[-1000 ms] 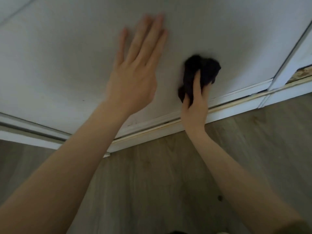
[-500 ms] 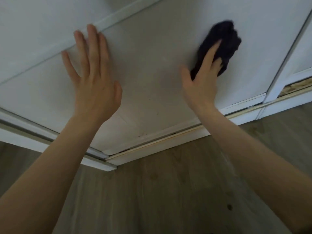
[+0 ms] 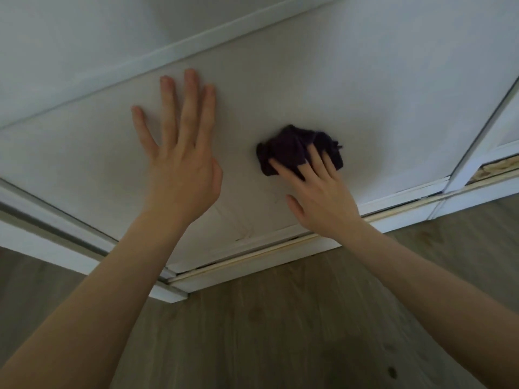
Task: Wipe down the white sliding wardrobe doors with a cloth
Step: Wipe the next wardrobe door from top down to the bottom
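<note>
Right hand (image 3: 317, 192): fingers spread and close to straight over a bunched dark cloth (image 3: 295, 147), pressing it against the white door panel (image 3: 379, 88). The thumb is splayed to the side, off the cloth. This is a press, not a pinch. Motion blur hides whether the fingertips hook into the folds.

Left hand (image 3: 179, 164): flat on the same panel, fingers straight and pointing up, holding nothing. It sits just left of the cloth, with bare panel between them. It is likely bracing the sliding door against the push.

The cloth lies on the lower section of the panel, below the horizontal rail (image 3: 196, 43) and above the bottom track (image 3: 252, 259). The neighbouring door (image 3: 508, 122) is off to the right, and there is wood-grain floor (image 3: 309, 332) below.

Step in hand: wiping the lower panel, mid-stroke by the look of it.

Next move calls for:
- Even palm pressure, so the wad stays under the fingers and does not roll out.
- Overlapping passes down to the bottom edge, where faint creased lines (image 3: 241, 231) mark the panel.
- The left hand steadying the door while the cloth works toward the track.
</note>
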